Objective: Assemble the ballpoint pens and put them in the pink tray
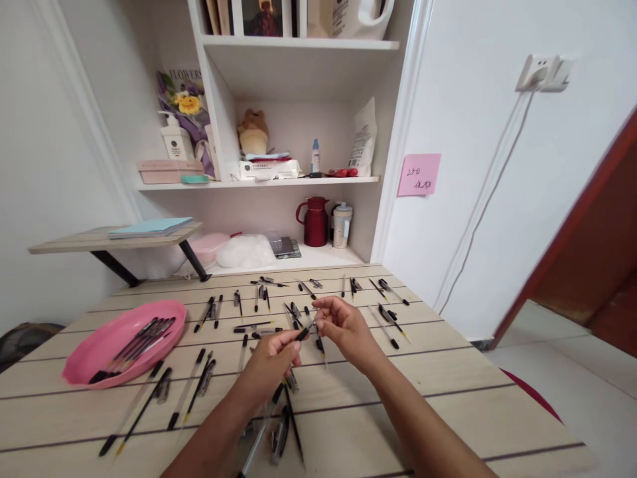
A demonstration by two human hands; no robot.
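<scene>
Dish (112, 328), pink, at left on the bench (458, 362); pens (135, 346) lie bundled in it, overlapping, count uncertain. Dark object (24, 342) beyond it is cut off by the frame edge; unidentified. Next: clear barrel (132, 403), dark refill (144, 409) with yellow end, and clipped cap (164, 386), lying loose side by side. Left forearm covers part of the near bench; one barrel (256, 438) beside it leaves the bottom edge. Left hand (271, 365): grip pinching a black pen part (302, 334) above mid-bench, rear end hidden by the fingers. Right hand (346, 330): thumb and fingertips at its other end; cannot tell whether this grip is closed on it. Loose parts behind the hands partly masked. Far right: red curved object (532, 395), mostly hidden by the bench.
</scene>
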